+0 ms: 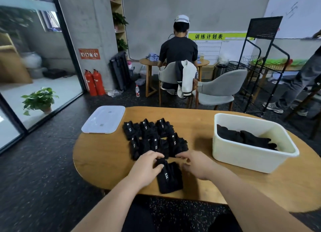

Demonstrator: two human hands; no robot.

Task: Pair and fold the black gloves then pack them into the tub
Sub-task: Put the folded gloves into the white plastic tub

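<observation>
A folded pair of black gloves [169,177] with a white label lies near the front edge of the wooden table [107,162]. My left hand [147,167] pinches its far left corner. My right hand [196,164] hovers at its right side with fingers curled; whether it touches the cloth is unclear. Just beyond, several folded black glove pairs [154,136] sit in two rows. The white tub [250,155] stands at the right, with loose black gloves [246,136] inside.
The tub's clear lid [104,119] lies at the table's far left edge. Beyond the table a person sits with their back to me, near grey chairs [220,87] and a black wire rack [260,61]. Another person stands at the far right.
</observation>
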